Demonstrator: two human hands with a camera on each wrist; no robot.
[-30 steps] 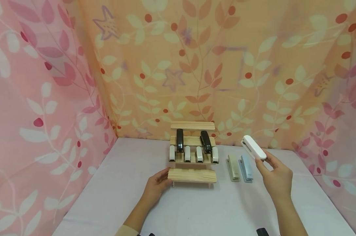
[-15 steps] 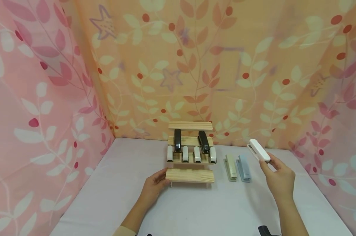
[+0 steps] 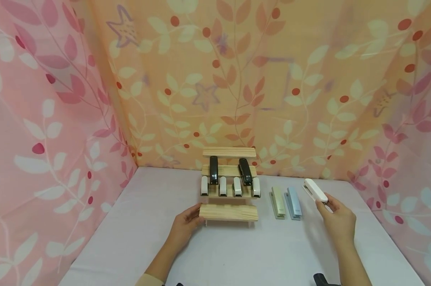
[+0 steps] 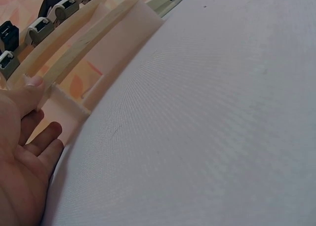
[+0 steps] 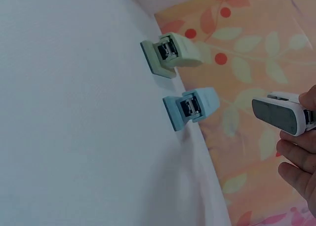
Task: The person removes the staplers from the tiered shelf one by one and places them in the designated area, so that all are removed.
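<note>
My right hand (image 3: 339, 220) pinches the near end of a white stapler (image 3: 316, 191), thumb on one side and fingers on the other. In the right wrist view the stapler's grey underside (image 5: 274, 113) shows. To its left a light blue stapler (image 3: 293, 203) and a pale green stapler (image 3: 278, 203) stand side by side on the table. My left hand (image 3: 184, 227) holds the left end of the stepped wooden rack (image 3: 229, 213), its thumb (image 4: 34, 82) against the lowest board. Higher steps bear two black staplers (image 3: 213, 170) and several small white staplers (image 3: 223, 186).
A white cloth covers the table (image 3: 147, 198). Patterned curtains (image 3: 215, 99) close off the back and both sides. A black object (image 3: 320, 279) shows at the bottom edge near the right forearm.
My right hand has lowered the white stapler and carried it slightly right, to the right of the light blue stapler. The left hand keeps its place at the rack; the head view has shifted slightly.
</note>
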